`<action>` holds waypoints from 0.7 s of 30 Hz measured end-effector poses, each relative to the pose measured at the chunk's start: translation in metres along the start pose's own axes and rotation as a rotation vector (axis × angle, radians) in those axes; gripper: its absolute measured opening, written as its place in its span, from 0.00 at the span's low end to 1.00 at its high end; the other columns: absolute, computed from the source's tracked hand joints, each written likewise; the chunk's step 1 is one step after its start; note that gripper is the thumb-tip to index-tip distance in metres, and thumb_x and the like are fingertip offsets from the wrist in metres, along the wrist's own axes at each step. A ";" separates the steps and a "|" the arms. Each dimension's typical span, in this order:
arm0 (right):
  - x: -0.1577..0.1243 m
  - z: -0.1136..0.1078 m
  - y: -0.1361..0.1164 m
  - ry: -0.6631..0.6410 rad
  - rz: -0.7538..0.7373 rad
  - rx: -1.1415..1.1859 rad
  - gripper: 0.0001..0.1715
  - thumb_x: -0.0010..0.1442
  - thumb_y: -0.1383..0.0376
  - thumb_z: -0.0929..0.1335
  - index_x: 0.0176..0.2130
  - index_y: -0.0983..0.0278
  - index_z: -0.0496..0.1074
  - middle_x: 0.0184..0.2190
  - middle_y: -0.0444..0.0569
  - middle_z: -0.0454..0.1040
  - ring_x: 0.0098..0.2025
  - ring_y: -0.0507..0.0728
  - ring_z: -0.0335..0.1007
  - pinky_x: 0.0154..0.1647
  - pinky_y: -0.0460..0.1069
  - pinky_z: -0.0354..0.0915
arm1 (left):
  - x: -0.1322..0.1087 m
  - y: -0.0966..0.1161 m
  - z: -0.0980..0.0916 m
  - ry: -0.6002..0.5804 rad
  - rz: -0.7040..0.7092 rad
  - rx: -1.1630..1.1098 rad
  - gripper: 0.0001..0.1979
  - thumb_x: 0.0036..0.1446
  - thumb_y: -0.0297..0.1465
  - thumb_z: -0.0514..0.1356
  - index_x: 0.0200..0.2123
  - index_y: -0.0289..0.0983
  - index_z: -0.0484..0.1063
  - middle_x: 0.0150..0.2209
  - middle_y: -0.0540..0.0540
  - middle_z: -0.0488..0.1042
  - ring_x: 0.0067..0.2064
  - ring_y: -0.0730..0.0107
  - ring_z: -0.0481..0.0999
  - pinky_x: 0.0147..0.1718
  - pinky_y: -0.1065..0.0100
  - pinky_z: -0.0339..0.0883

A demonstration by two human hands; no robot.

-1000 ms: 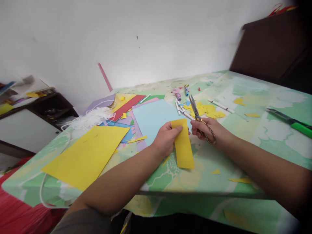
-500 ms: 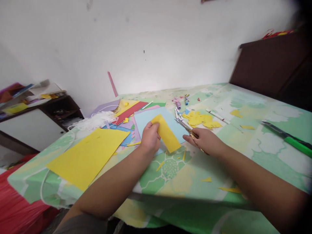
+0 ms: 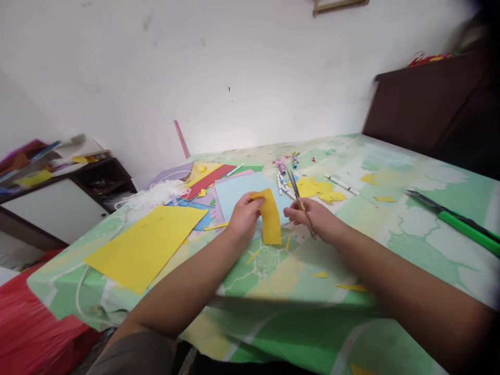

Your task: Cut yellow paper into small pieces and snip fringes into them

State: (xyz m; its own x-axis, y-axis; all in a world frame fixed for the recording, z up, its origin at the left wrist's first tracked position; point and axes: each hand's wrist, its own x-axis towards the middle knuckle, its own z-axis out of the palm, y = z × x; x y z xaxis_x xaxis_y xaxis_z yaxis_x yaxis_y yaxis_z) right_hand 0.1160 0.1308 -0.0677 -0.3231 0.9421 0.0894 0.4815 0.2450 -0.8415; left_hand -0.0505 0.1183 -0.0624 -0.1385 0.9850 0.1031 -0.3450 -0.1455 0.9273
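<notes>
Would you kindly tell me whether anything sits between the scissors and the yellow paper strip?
Nothing visible does. The right hand holds the scissors just right of the yellow paper strip pinched in the left hand, with only open air between them.

Table (image 3: 410, 234) w/ green floral cloth. L side: big yellow sheet (image 3: 144, 242), flat, near front edge. Behind it: white string tangle (image 3: 156, 192), red sheet (image 3: 209, 179), lt-blue sheet (image 3: 238, 190) overlapping other papers. Far ctr: markers (image 3: 280, 179), yellow scraps (image 3: 318, 188) just beside. R: green-handled cutter (image 3: 464, 226), well apart. Pink strip (image 3: 182, 139) leans on wall. Low cabinet (image 3: 58, 203) far L; dark cabinet (image 3: 429, 109) far R.
</notes>
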 end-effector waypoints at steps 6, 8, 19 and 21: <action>0.001 0.016 0.007 -0.033 -0.014 0.239 0.11 0.45 0.59 0.67 0.29 0.63 0.66 0.25 0.45 0.70 0.26 0.53 0.66 0.26 0.48 0.62 | -0.011 -0.002 0.006 -0.230 -0.063 -0.013 0.12 0.42 0.32 0.63 0.32 0.34 0.69 0.31 0.48 0.70 0.34 0.72 0.70 0.35 0.67 0.63; 0.002 0.015 0.008 -0.017 -0.036 0.301 0.10 0.46 0.61 0.65 0.31 0.63 0.66 0.27 0.45 0.71 0.28 0.53 0.67 0.29 0.49 0.63 | -0.012 -0.002 0.005 -0.247 -0.103 0.001 0.14 0.43 0.33 0.63 0.35 0.35 0.69 0.34 0.47 0.71 0.36 0.71 0.70 0.35 0.66 0.64; -0.003 0.003 0.000 0.106 -0.060 0.127 0.16 0.43 0.53 0.68 0.23 0.61 0.63 0.19 0.41 0.64 0.23 0.51 0.59 0.24 0.47 0.55 | -0.005 0.000 0.003 -0.219 -0.126 0.215 0.12 0.41 0.36 0.63 0.28 0.34 0.69 0.24 0.51 0.70 0.24 0.76 0.68 0.25 0.72 0.59; -0.004 -0.001 -0.003 0.131 -0.043 -0.018 0.19 0.42 0.51 0.69 0.20 0.61 0.60 0.15 0.40 0.60 0.20 0.50 0.55 0.22 0.47 0.50 | -0.002 0.003 0.000 -0.129 -0.072 0.219 0.10 0.41 0.35 0.62 0.26 0.34 0.68 0.22 0.52 0.69 0.23 0.77 0.66 0.23 0.73 0.57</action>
State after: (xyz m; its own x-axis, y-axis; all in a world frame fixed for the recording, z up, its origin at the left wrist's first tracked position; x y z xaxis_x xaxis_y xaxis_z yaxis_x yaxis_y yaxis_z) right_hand 0.1166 0.1265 -0.0655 -0.2347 0.9523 0.1951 0.4843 0.2886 -0.8259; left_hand -0.0514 0.1164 -0.0602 0.0034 0.9978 0.0657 -0.1388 -0.0646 0.9882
